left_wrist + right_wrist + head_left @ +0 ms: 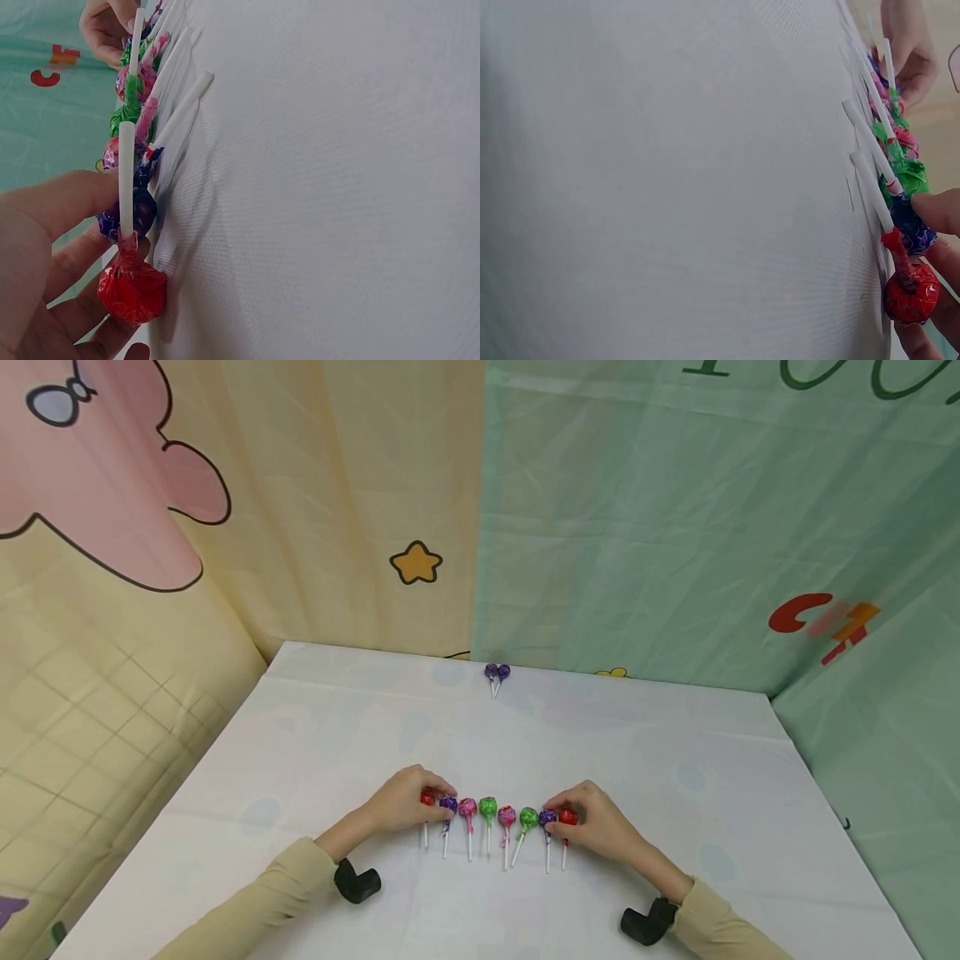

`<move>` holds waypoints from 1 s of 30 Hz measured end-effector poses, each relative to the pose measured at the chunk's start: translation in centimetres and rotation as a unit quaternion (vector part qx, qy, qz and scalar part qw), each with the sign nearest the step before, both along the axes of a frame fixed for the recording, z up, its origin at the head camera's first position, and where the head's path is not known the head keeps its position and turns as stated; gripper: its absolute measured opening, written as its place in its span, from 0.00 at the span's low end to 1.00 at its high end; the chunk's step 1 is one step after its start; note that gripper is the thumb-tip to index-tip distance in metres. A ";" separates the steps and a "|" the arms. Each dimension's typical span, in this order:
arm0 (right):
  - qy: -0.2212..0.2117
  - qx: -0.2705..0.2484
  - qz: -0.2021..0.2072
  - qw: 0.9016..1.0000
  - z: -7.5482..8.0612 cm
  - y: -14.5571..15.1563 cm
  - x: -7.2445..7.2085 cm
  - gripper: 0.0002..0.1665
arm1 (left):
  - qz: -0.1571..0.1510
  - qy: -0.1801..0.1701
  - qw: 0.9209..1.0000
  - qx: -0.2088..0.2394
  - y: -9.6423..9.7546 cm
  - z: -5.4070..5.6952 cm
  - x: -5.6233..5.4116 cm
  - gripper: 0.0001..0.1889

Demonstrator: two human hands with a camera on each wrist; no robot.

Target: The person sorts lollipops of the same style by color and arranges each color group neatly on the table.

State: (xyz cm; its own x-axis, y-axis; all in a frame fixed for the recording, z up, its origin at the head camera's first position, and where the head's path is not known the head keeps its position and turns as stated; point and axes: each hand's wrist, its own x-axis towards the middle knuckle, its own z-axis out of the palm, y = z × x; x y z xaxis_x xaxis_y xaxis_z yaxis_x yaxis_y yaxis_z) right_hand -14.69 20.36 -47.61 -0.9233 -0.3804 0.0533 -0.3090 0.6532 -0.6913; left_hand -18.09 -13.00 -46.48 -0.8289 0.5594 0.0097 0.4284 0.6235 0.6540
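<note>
A row of several wrapped lollipops lies across the table, a red one at either end and pink and green ones in the middle, such as the green lollipop [488, 808]. My left hand [411, 799] pinches the left purple lollipop [137, 206] between thumb and fingers, with the left red lollipop [133, 291] beside those fingers. On the other side, my right hand [596, 821] pinches the right purple lollipop [909, 223] by its head. The right red lollipop [913, 294] sits against the right fingers. Both hands partly cover these end lollipops in the head view.
Two more purple lollipops [497, 672] lie together near the far edge of the white-covered table [360, 718]. Printed curtains [630, 527] stand behind the table and at its sides. A black wrist mount [357, 882] hangs by each wrist.
</note>
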 end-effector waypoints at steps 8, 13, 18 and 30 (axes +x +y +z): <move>0.011 -0.004 0.008 1.000 0.2 0.2 -0.2 0.12 | -0.005 -0.021 1.000 0.020 -0.1 0.1 -0.6 0.13; 0.018 0.004 0.012 1.000 0.2 0.3 -0.4 0.11 | -0.007 -0.034 0.999 0.027 -0.1 0.4 -0.8 0.14; 0.023 0.003 0.002 1.000 0.5 0.5 -0.6 0.11 | -0.007 -0.040 0.999 0.031 0.1 0.7 -1.1 0.15; 0.020 -0.017 -0.024 0.999 1.2 0.5 -1.4 0.12 | 0.014 -0.038 0.999 0.028 0.2 1.8 -1.9 0.15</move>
State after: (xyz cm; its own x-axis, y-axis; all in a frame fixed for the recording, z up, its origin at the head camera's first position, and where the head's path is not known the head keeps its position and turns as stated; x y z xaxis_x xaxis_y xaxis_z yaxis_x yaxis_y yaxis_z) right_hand -16.07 20.87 -46.39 -0.9376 -0.3321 0.1027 -0.3049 0.6439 -0.7018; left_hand -19.99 -12.81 -44.66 -0.8433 0.5370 -0.0220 0.3603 0.5952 0.7182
